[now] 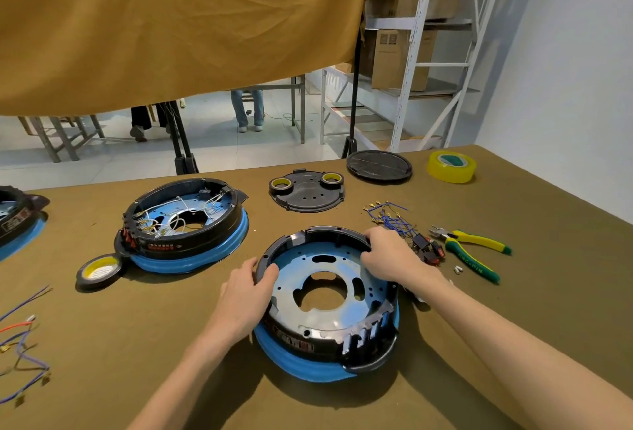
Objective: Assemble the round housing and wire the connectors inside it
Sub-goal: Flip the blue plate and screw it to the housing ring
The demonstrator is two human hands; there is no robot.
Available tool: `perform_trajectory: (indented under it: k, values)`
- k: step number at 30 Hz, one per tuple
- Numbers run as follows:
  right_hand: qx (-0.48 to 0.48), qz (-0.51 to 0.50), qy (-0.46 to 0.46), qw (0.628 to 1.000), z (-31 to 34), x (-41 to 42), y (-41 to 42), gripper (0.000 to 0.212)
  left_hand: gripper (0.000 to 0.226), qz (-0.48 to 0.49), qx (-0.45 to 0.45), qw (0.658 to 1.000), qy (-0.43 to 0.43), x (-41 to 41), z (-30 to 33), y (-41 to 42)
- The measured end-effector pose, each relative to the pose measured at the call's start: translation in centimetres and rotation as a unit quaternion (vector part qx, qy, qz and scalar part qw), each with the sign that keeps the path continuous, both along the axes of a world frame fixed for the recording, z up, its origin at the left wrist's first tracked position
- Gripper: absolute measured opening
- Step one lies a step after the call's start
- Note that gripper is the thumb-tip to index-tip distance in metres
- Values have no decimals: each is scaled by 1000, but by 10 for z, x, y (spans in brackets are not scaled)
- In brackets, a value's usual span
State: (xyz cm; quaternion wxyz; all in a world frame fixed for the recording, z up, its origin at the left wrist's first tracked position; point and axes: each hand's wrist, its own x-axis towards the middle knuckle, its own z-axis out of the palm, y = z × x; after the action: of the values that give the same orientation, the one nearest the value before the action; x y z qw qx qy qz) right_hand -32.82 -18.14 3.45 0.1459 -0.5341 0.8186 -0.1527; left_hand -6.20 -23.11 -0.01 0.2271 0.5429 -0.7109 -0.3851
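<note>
Both hands grip the rim of the round black housing with blue skirt, left hand, right hand, at tabletop centre. Seating step; wiring next: fetch blue leads.

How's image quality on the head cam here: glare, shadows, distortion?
Head view: wide-angle bowing bends the shelving and table edge; soft shadows fall below the forearms and the round housing; its metal plate shows blue-white sheen, holes still readable; left hand and right hand reasonably sharp on the rim; the pliers look slightly soft.
</note>
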Motion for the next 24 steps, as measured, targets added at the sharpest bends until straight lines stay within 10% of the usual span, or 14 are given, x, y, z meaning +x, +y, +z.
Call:
perform_trajectory:
  k: [6, 9, 13, 19, 24]
  values:
    - [-80, 62, -177, 979, 22, -1, 1, 47, 38, 16, 12, 991, 135, 3, -6, -2]
    - [-93, 9, -97, 991, 16, -3, 10, 44, 60, 40, 31, 974, 222, -1, -10, 9]
    - [-46, -11, -26, 999, 9, -5, 16, 32, 66, 40, -22, 982, 183, -5, -14, 20]
    - [-136, 6, -172, 976, 21, -6, 16, 35, 58, 92, -71, 988, 101, 1, -10, 23]
    - [-131, -22, -31, 991, 4, -3, 36, 20, 48, -23, -135, 979, 149, 2, -7, 29]
